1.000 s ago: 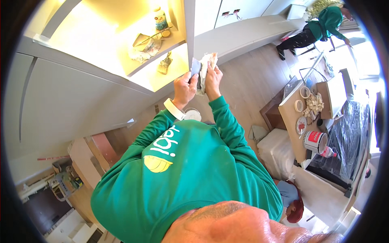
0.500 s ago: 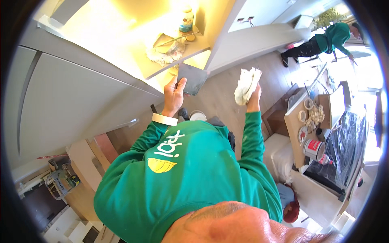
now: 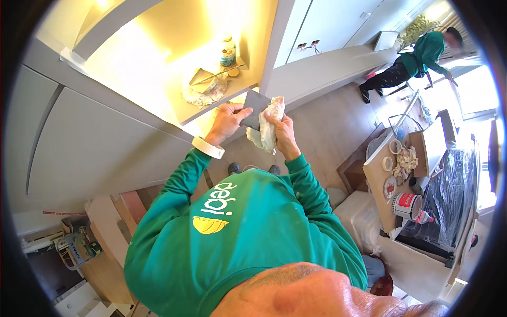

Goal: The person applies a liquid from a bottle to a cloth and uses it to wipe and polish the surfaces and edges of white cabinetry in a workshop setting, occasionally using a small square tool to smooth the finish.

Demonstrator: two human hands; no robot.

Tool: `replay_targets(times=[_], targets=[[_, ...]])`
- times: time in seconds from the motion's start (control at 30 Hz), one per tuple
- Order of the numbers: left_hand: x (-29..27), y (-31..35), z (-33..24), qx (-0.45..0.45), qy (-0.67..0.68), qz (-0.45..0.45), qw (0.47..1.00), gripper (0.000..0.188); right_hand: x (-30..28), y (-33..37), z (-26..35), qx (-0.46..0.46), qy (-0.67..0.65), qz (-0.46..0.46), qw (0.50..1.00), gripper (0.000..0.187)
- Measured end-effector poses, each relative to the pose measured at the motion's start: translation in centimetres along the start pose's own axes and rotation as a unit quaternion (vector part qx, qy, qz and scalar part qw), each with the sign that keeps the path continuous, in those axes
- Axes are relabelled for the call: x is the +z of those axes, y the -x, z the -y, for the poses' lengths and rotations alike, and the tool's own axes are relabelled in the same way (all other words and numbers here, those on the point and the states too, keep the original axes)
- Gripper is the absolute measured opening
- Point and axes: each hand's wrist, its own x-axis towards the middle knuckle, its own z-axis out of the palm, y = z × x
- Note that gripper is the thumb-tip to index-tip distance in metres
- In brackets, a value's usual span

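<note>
Grey cabinet (image 3: pixel 95 153) fills the left side, its lit shelf unit (image 3: pixel 266 47) above; the unit's lower corner is just beside the work, contact can't be told. Right side: wood-topped table (image 3: pixel 376 182), cluttered, dark bulk under clear film (image 3: pixel 446 182) behind it. Co-worker in green top (image 3: pixel 426 53) bent over at upper right, well apart. Second person (image 3: pixel 377 269) at lower right, mostly hidden by the wearer's shoulder. Pale wrapped block (image 3: pixel 359 214) between the wearer's right arm and table. On the table: open paint can (image 3: pixel 405 205), lying tilted toward the right; crumpled off-white heap (image 3: pixel 405 161). Left hand (image 3: pixel 226 124) closed in a thumb-and-finger pinch on the left edge of a dark grey flat sheet (image 3: pixel 254 103), out ahead of the chest. Right hand (image 3: pixel 283 134) curled round a bunched white rag (image 3: pixel 268 132), which overlaps the sheet's right edge. Crumpled plastic (image 3: pixel 203 96) and a bottle (image 3: pixel 228 53) sit on the shelf beyond. Pale ring (image 3: pixel 208 147) round left wrist. Smallest: loose wires (image 3: pixel 316 47) at wall cut-outs.
</note>
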Motion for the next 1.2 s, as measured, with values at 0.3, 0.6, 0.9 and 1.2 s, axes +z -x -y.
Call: replay_targets(times=[0.3, 0.6, 0.9, 1.2], targets=[[2.0, -1.2, -3.5, 0.085, 0.150, -0.120, 0.978, 0.024, -3.8, 0.2, 2.9, 0.004, -0.203, -0.014, 0.979, 0.056], [4.0, -3.2, -1.7, 0.087, -0.072, 0.060, 0.992, 0.025, -3.8, -0.6, 7.1, -0.147, 0.278, 0.058, 0.948, 0.037], [6.6, -2.5, 1.7, 0.112, -0.235, 0.061, 0.964, 0.028, -6.0, -6.0, -3.3, -0.107, 0.303, -0.275, 0.906, 0.047], [8.7, -3.7, -1.4, 0.013, 0.134, -0.056, 0.989, 0.026, -14.0, 7.8, 1.6, -0.020, 0.025, -0.240, 0.970, 0.072]])
